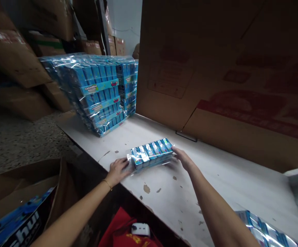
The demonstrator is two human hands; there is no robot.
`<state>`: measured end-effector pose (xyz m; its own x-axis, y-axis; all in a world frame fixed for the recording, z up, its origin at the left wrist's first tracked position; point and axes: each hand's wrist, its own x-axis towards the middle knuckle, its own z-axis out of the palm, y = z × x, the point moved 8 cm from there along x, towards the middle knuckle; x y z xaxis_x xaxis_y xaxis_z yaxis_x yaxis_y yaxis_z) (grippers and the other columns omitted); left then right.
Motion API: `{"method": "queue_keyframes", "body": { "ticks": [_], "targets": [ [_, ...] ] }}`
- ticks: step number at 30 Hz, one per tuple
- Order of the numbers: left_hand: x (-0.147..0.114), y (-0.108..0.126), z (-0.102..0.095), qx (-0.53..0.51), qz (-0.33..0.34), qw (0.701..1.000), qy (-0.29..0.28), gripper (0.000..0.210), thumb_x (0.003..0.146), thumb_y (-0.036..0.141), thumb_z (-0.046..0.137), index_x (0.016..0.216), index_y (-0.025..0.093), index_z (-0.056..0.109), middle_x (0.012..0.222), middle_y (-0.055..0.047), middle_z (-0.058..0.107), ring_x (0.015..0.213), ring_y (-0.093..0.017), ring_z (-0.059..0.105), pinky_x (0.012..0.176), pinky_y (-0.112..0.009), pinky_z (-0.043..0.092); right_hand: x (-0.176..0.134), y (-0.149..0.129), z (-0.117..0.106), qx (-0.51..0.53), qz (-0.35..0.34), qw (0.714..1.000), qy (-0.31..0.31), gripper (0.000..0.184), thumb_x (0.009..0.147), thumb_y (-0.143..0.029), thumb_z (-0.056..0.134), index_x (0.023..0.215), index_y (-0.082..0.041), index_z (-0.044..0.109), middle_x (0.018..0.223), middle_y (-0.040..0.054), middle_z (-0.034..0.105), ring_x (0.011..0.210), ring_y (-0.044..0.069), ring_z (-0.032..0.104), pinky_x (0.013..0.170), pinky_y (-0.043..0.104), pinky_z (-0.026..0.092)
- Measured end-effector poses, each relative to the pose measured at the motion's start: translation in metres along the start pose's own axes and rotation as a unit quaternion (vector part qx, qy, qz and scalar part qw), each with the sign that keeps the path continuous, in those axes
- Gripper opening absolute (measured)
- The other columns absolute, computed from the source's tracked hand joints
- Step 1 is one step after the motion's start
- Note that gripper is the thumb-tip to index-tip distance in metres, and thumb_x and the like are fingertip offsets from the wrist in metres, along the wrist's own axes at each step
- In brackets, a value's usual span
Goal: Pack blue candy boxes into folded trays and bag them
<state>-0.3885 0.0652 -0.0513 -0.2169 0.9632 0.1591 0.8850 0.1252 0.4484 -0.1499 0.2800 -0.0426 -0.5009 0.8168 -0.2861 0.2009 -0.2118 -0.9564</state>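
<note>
A shrink-wrapped pack of small blue boxes (152, 153) lies on the white tabletop in front of me, its clear film catching the light. My left hand (118, 168) presses at the near left end, fingers closed on the loose film there. At the opposite end, my right hand (182, 158) grips the pack, with its fingertips partly hidden behind the corner. The pack is held between both hands.
Film-wrapped stacks of blue cartons (99, 94) stand at the table's far left. A big brown carton (215, 79) rises along the back. Another wrapped pack (264, 228) sits at lower right. An open cardboard box (58, 185) is at lower left, below the white table (161, 195).
</note>
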Motion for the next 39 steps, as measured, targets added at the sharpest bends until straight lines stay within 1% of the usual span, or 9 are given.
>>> {"method": "queue_keyframes", "body": {
  "ticks": [8,12,16,21,26,30,34,37,39],
  "targets": [
    [0.0,0.0,0.005,-0.004,-0.008,1.0,-0.022,0.045,0.069,0.038,0.056,0.113,0.027,0.054,0.121,-0.008,0.05,0.111,-0.029,0.042,0.086,-0.046,0.035,-0.008,-0.003,0.006,-0.01,0.01,1.0,0.015,0.047,0.064,-0.054,0.057,0.091,-0.016,0.067,0.088,0.0047,0.065,0.07,0.018,0.057,0.064,0.027,0.037],
    [0.001,-0.004,-0.009,-0.109,-0.029,0.993,0.015,0.04,0.072,0.04,0.053,0.108,0.023,0.058,0.117,-0.008,0.052,0.109,-0.025,0.044,0.091,-0.042,0.034,-0.008,-0.008,0.004,-0.04,0.006,0.999,0.001,0.047,0.063,-0.055,0.058,0.087,-0.016,0.068,0.086,0.0057,0.065,0.073,0.019,0.057,0.067,0.029,0.038],
    [-0.005,-0.007,-0.036,-0.318,-0.14,0.932,0.105,0.04,0.083,0.042,0.034,0.089,0.016,0.063,0.096,-0.008,0.059,0.095,-0.018,0.053,0.088,-0.033,0.038,0.0,-0.028,-0.009,-0.054,-0.055,0.993,0.088,0.039,0.057,-0.051,0.065,0.073,-0.015,0.069,0.074,0.0058,0.065,0.072,0.019,0.055,0.069,0.029,0.038],
    [-0.008,0.022,-0.041,-0.454,-0.231,0.858,0.067,0.035,0.069,0.046,0.056,0.078,0.013,0.062,0.069,-0.002,0.059,0.067,-0.013,0.051,0.065,-0.025,0.04,-0.003,-0.047,-0.006,-0.062,-0.088,0.988,0.107,0.031,0.049,-0.043,0.07,0.063,-0.015,0.067,0.06,0.003,0.061,0.06,0.016,0.05,0.064,0.029,0.038],
    [-0.003,0.034,-0.05,-0.484,-0.252,0.834,0.09,0.027,0.064,0.04,0.059,0.063,0.012,0.06,0.056,0.001,0.053,0.056,-0.01,0.045,0.059,-0.024,0.035,-0.021,-0.054,-0.006,-0.091,-0.073,0.988,0.097,0.027,0.048,-0.042,0.069,0.059,-0.018,0.067,0.061,0.0052,0.062,0.062,0.019,0.052,0.066,0.033,0.039],
    [-0.009,0.037,-0.054,-0.5,-0.248,0.825,0.091,0.023,0.062,0.035,0.06,0.06,0.013,0.058,0.055,0.001,0.053,0.055,-0.01,0.046,0.059,-0.024,0.036,-0.03,-0.058,-0.004,-0.14,-0.068,0.984,0.082,0.018,0.049,-0.042,0.067,0.057,-0.026,0.067,0.073,0.0088,0.065,0.074,0.024,0.056,0.07,0.036,0.039],
    [-0.025,0.02,-0.071,-0.492,-0.246,0.828,0.11,0.02,0.062,0.032,0.059,0.062,0.012,0.059,0.056,0.0,0.053,0.055,-0.009,0.045,0.058,-0.023,0.035,-0.042,-0.059,0.024,-0.232,-0.062,0.971,0.003,0.021,0.046,-0.052,0.066,0.049,-0.03,0.065,0.068,0.0089,0.065,0.076,0.03,0.057,0.071,0.041,0.04],
    [-0.035,-0.009,-0.095,-0.47,-0.238,0.841,0.121,0.02,0.061,0.032,0.058,0.061,0.012,0.059,0.056,0.001,0.053,0.056,-0.009,0.045,0.059,-0.023,0.035,-0.059,-0.059,0.064,-0.229,-0.051,0.97,-0.062,0.023,0.046,-0.055,0.066,0.047,-0.032,0.064,0.065,0.0084,0.064,0.071,0.031,0.058,0.069,0.043,0.042],
    [-0.039,-0.036,-0.117,-0.449,-0.235,0.854,0.12,0.02,0.06,0.032,0.059,0.059,0.012,0.059,0.055,0.001,0.053,0.056,-0.009,0.045,0.059,-0.023,0.034,-0.07,-0.065,0.098,-0.199,-0.054,0.976,-0.073,0.023,0.047,-0.055,0.067,0.046,-0.032,0.063,0.062,0.008,0.063,0.068,0.029,0.058,0.064,0.041,0.042]
  ]
}}
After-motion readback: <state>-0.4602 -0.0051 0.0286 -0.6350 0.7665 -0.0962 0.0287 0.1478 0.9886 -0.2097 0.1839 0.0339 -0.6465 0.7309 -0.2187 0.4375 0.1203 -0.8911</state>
